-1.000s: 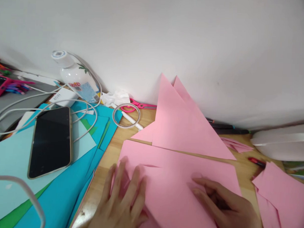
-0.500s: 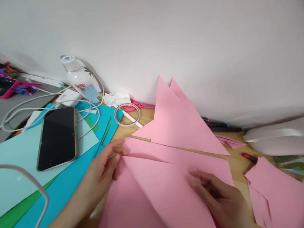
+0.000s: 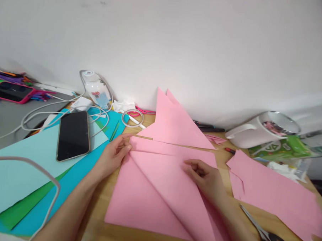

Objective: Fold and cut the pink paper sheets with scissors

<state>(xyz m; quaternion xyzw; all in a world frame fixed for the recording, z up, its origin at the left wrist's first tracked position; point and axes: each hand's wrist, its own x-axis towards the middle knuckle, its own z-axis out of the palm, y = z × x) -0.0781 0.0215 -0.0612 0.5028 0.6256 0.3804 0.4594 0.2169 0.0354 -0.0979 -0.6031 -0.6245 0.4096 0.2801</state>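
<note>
A large pink paper sheet (image 3: 149, 191) lies on the wooden table, partly folded into a diagonal flap. My left hand (image 3: 113, 156) pinches the sheet's upper left corner, fingers closed on the paper. Resting on top of the folded flap near the middle is my right hand (image 3: 205, 177), fingers curled and pressing the paper down. Behind it a second folded pink sheet (image 3: 174, 126) leans against the white wall.
A black phone (image 3: 73, 135) lies on blue and green paper sheets (image 3: 28, 171) at the left, with white cables (image 3: 44, 110) around it. More pink paper (image 3: 272, 191) lies right, scissors (image 3: 265, 233) at the lower right, a white mug (image 3: 259, 133) and pink scissors (image 3: 140, 110) near the wall.
My left hand moved from lying flat on the sheet's lower left up to its upper left corner and pinched it. The view pulled back, showing the mug and scissors at right.
</note>
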